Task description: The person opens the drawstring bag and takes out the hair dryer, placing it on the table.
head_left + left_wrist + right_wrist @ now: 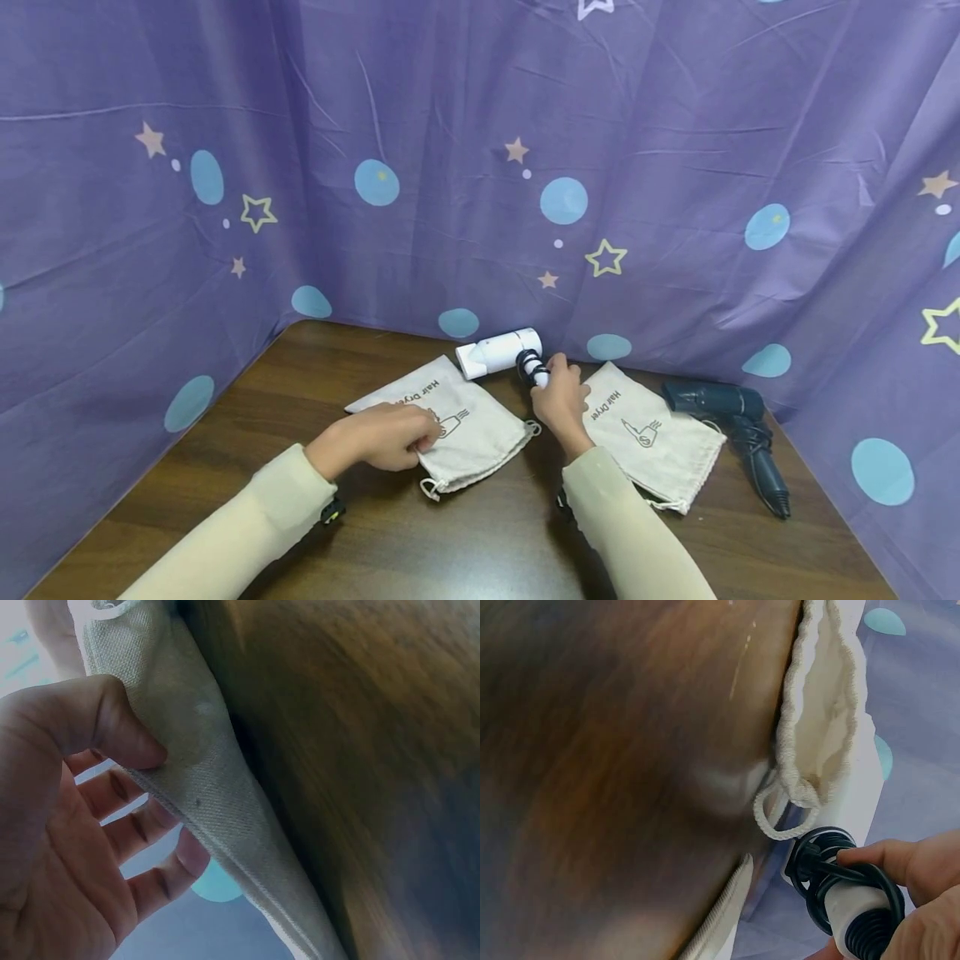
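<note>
My left hand (395,435) pinches the side edge of a cream drawstring bag (480,433) printed "Hair Dryer"; in the left wrist view the thumb (124,727) lies on top of the cloth and the other fingers are under it. Just behind this bag lies a white hair dryer (498,352), its nozzle pointing left. Around its handle (853,906) a black cord is wound, and my right hand (561,402) grips that handle. The bag's mouth (821,712) gapes in the right wrist view, with a cord loop (763,817) at its corner.
To the right of my right hand, a second cream drawstring bag (656,454) lies flat on the brown wooden table (420,550). A dark hair dryer (716,402) rests across that bag's far corner, handle toward me. A purple patterned curtain (465,242) closes off the back and sides.
</note>
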A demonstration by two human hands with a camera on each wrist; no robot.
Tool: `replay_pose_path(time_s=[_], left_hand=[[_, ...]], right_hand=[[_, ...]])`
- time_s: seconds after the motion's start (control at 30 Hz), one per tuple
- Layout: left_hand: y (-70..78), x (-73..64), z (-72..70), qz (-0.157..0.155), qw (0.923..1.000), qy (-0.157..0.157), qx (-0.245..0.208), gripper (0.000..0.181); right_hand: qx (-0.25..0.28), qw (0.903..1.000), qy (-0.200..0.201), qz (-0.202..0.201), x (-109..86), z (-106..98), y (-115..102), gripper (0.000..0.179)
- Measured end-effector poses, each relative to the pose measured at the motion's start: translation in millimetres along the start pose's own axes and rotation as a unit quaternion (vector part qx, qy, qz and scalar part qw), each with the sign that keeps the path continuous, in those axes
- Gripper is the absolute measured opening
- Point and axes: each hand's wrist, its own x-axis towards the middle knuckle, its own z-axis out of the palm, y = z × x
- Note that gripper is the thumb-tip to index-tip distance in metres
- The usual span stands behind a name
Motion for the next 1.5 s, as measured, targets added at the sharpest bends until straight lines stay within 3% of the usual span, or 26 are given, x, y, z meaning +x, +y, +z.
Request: replay_pose_path(time_s=[0.4,0.7,1.37,1.5], left_hand=[[-3.2,-5.3,1.3,-0.019,0.9987,-0.029,-0.038,0.030],[-2.5,-6.1,0.6,-0.024,0.9977,-0.033,-0.053,0.030],[1.4,-3.9,-1.3,-0.039,0.9961,-0.050,-0.060,0.031],[1.0,-4.1,-3.7,-0.029,0.9959,-0.058,-0.064,0.030]], right_hand=[[0.001,0.9998,-0.008,0.020,3.0,18,0,0.041],[-0.066,0.9978,0.002,-0.001,1.6,24,-1,0.047],[-0.117,0.9919,-0.050,-0.002,4.9,15,1,0.056],[-0.122,0.9907,-0.060,-0.012,3.6,9,0,0.057]])
